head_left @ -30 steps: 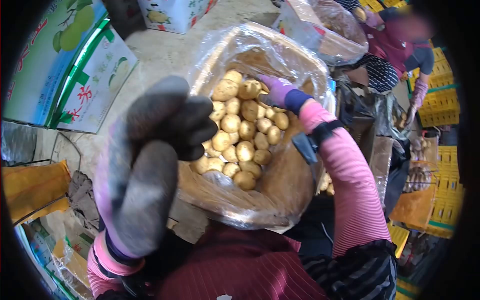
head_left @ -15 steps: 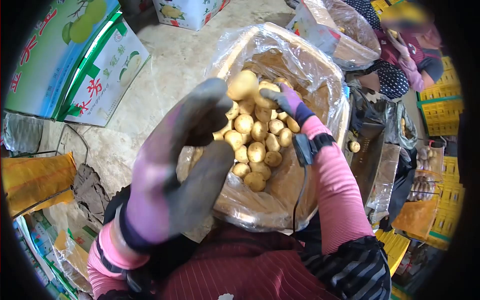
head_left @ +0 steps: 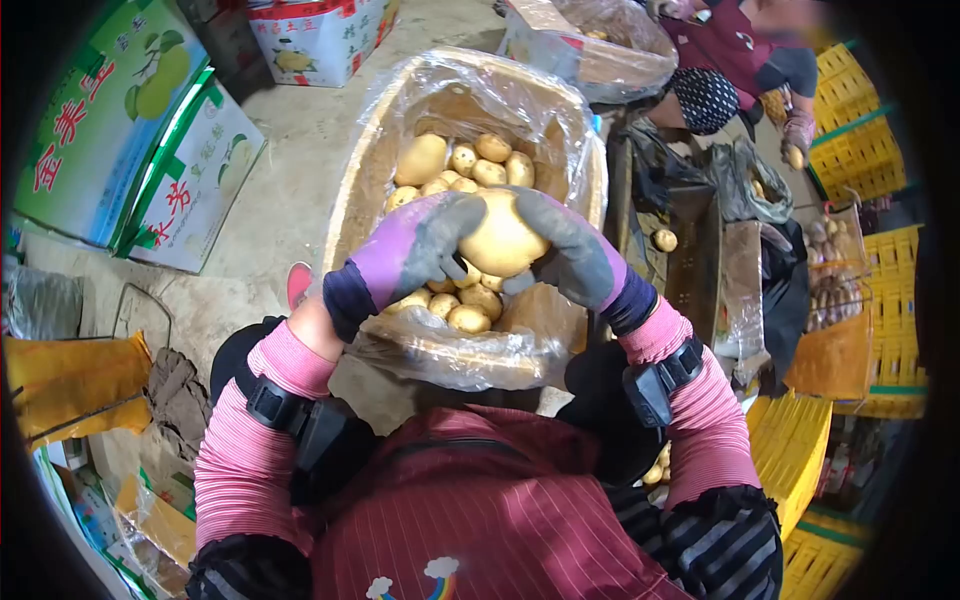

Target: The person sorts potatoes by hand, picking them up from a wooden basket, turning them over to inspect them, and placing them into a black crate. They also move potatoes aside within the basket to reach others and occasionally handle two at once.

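A large pale potato (head_left: 503,235) is held up over the box between my two gloved hands. My left hand (head_left: 420,240) grips its left side and my right hand (head_left: 575,245) its right side, fingers curled around it. Below lie several smaller potatoes (head_left: 468,318) in a box (head_left: 345,190) lined with clear plastic. Another big potato (head_left: 421,160) rests at the back left of the pile. My hands partly hide the middle of the pile.
Printed cartons (head_left: 185,190) stand at the left, and another carton (head_left: 318,45) at the back. To the right are a dark trough (head_left: 690,260) with a loose potato (head_left: 665,240) and yellow crates (head_left: 895,290). Another person (head_left: 735,60) works at the upper right beside a plastic-lined box (head_left: 610,60).
My left hand, raised and open before, has come down to the large potato. My right hand has left the smaller potato in the pile and joined it. The view has shifted.
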The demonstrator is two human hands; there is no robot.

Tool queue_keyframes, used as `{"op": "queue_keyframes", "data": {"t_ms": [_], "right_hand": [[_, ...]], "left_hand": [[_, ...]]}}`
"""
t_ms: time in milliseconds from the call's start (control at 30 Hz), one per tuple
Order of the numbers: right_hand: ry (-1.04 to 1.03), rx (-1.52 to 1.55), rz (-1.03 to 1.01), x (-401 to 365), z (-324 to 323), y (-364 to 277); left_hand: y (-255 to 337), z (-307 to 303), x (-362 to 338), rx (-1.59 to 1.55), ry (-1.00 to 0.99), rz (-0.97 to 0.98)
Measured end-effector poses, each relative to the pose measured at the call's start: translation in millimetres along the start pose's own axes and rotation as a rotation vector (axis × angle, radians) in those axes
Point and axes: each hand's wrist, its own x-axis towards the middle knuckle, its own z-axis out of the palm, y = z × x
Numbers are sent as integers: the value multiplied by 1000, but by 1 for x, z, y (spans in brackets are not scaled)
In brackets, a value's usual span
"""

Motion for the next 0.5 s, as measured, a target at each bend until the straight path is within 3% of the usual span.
{"op": "queue_keyframes", "data": {"t_ms": [33,167,233,267,367,467,500], "right_hand": [[-3,97,39,-9,-10,2],[232,-174,-107,-56,-55,-26],[493,-341,-84,-82,-97,-32],[519,-448,-126,-89,-160,-11],[917,-374,274,-128,-260,46],[1043,-400,507,-158,-342,112],[993,-491,635,-157,-343,105]], "left_hand": [[-1,3,2,6,-19,-2],[-8,10,16,-93,-25,172],[9,12,10,-34,214,191],[18,10,6,-17,230,187],[26,2,1,-122,249,263],[32,-5,-3,-126,309,282],[34,-7,-3,-131,346,300]]}}
